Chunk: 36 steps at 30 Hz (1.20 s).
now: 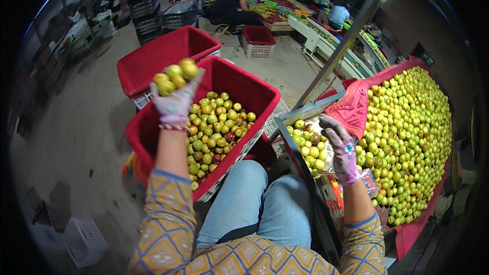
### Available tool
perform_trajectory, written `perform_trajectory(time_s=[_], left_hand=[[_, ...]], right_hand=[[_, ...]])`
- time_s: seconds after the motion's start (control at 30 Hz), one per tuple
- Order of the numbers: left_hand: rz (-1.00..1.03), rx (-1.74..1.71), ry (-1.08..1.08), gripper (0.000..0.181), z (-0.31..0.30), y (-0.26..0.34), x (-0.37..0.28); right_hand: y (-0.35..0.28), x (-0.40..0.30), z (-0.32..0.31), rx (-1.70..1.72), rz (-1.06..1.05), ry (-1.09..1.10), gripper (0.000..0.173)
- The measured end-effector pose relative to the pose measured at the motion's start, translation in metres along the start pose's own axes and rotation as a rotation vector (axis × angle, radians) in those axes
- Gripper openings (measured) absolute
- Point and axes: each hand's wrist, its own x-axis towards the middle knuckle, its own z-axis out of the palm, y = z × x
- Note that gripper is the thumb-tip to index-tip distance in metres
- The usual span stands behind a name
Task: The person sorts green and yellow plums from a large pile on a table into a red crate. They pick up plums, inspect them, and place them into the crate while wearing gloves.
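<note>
My left hand (pixel 175 97), in a pale glove, holds several yellow-green jujube-like fruits (pixel 174 76) above the left side of a red-lined crate (pixel 244 78). Many more such fruits (pixel 214 133), some with brown or red patches, lie inside that crate. At the right, my right hand (pixel 343 149), in a pink and grey glove, hovers with bent fingers beside a small group of fruits (pixel 311 149) on a metal-framed tray (pixel 292 133); no fruit shows in it. Just beyond that hand spreads a large heap of the fruits (pixel 408 137) on red cloth (pixel 349 107).
Another red-lined crate (pixel 153 61) stands behind the near one, and a smaller one (pixel 259 36) is farther off. A slanted metal post (pixel 340 46) rises from the tray's frame. Seated people (pixel 231 4) and a conveyor (pixel 324 42) are in the background; a white crate (pixel 84 240) lies lower left.
</note>
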Motion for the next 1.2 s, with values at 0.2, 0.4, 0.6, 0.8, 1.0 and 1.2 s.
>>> perform_trajectory(time_s=[0.2,0.4,0.6,0.8,1.0,1.2], left_hand=[[0.360,0.207,-0.136,0.049,0.053,0.073,0.099],[0.348,0.295,-0.177,0.052,0.067,0.075,0.108],[-0.042,0.543,-0.263,0.055,0.011,0.076,0.043],[-0.234,0.806,0.159,0.062,-0.049,0.100,-0.013],[-0.281,1.489,0.290,0.058,-0.067,0.117,0.006],[-0.291,1.608,-0.051,0.048,-0.064,0.050,0.006]], right_hand=[[0.017,-0.034,-0.078,0.081,0.122,0.213,0.038],[0.034,-0.061,-0.114,0.063,0.166,0.291,0.041],[0.057,-0.070,-0.121,0.153,0.250,0.369,0.042],[0.069,-0.073,-0.127,0.035,0.236,0.351,0.041],[0.073,-0.078,-0.147,-0.360,-0.033,0.313,0.036],[0.126,-0.121,-0.197,-0.802,0.220,0.523,0.045]])
